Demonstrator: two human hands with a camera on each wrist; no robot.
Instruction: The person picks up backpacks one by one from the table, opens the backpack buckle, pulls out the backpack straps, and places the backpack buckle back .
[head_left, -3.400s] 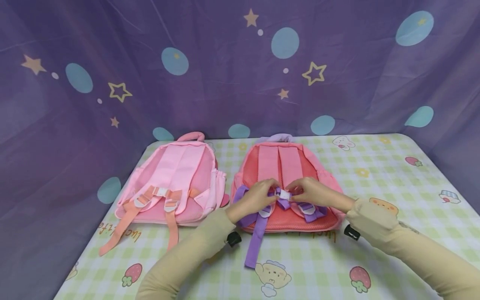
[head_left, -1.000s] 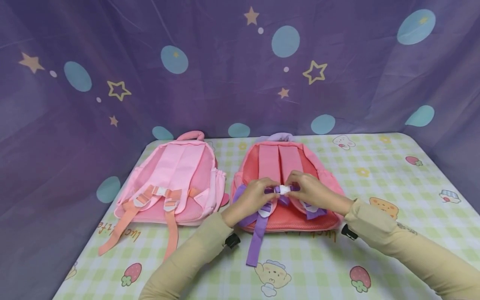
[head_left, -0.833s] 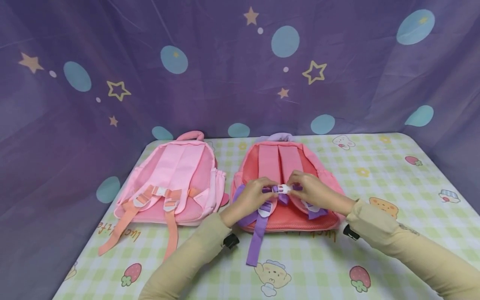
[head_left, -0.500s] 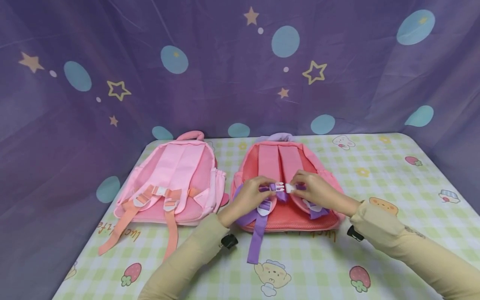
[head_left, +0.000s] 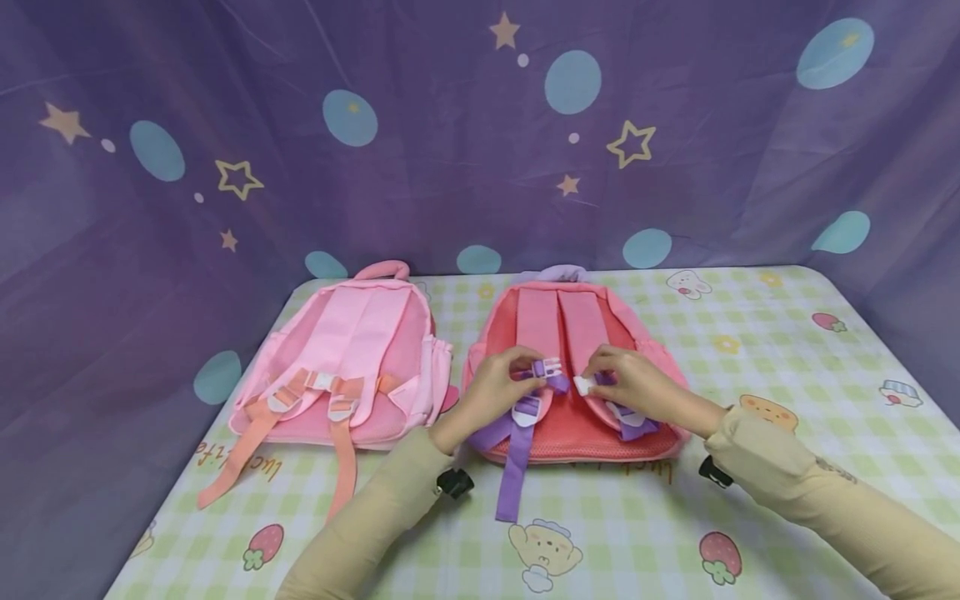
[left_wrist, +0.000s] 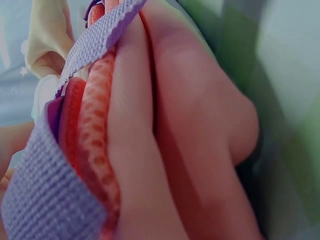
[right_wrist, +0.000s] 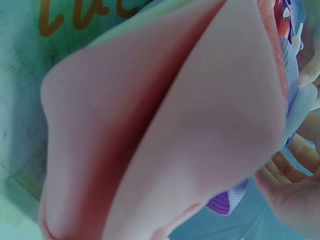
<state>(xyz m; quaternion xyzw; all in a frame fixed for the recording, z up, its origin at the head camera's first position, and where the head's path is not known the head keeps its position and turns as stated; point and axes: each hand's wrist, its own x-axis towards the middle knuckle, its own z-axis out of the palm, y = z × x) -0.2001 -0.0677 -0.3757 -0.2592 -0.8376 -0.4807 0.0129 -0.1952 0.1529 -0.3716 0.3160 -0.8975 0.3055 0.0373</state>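
A coral pink backpack lies back side up on the table. My left hand pinches the pronged half of a white side-release buckle on its purple strap. The socket half of the buckle is pinched in my right hand, a short gap to the right. The two halves are apart, just above the backpack's shoulder straps. One purple strap end hangs over the backpack's lower edge. In the right wrist view, the fingers are partly seen beyond the backpack's side.
To the left lies a light pink backpack with orange straps and its white buckle fastened. A green checked cloth covers the table. Behind stands a purple curtain with stars and ovals.
The white buckle, joined earlier, has come apart into two halves. My left hand has drawn its half slightly left, and my right hand has lowered the other half a little.
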